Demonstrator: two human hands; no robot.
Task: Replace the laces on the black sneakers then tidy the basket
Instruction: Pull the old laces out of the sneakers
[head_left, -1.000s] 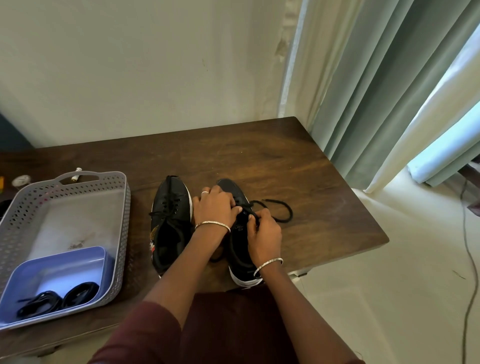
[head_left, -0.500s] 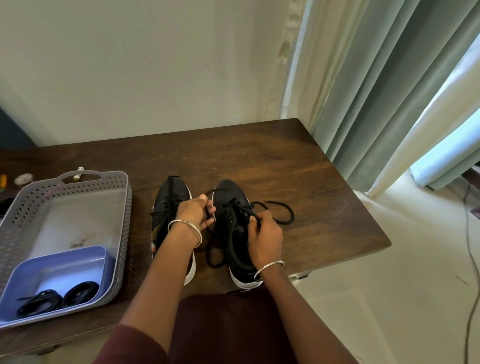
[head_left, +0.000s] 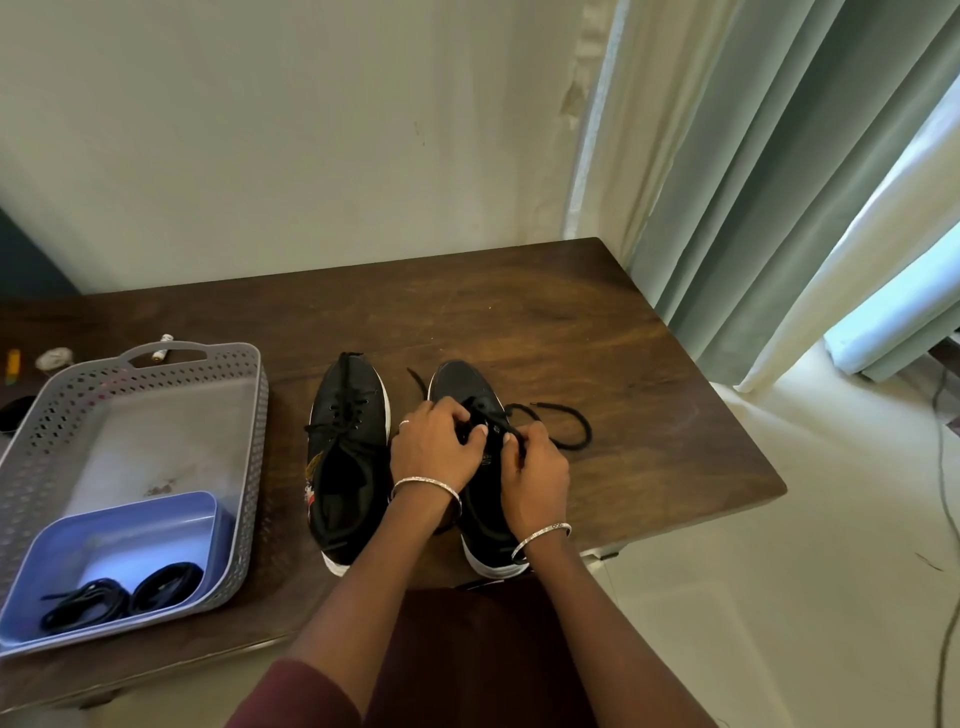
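- Here, in the head view, two black sneakers are sitting side by side on the wooden table (head_left: 571, 322), toes pointing away from the person.
- The left sneaker (head_left: 348, 415) is lying untouched and laced.
- The left hand (head_left: 434, 447) is curling its fingers over the eyelets of the right sneaker (head_left: 462, 379) and pinching the black lace (head_left: 571, 421) there.
- The right hand (head_left: 535, 473) is gripping the same lace just beside it. The exact pinch point is hiding behind the fingers.
- The hands and wrists are covering the right sneaker's tongue and opening, so how far it is laced cannot be told.
- One end of the lace is looping loose on the table to the right; a short tip is poking out by the toe.
- The grey perforated basket (head_left: 254, 415) is standing to the left, its near corner running out of frame.
- A blue tray (head_left: 130, 525) is sitting inside the basket, holding coiled black laces (head_left: 119, 597); their number is hard to make out.
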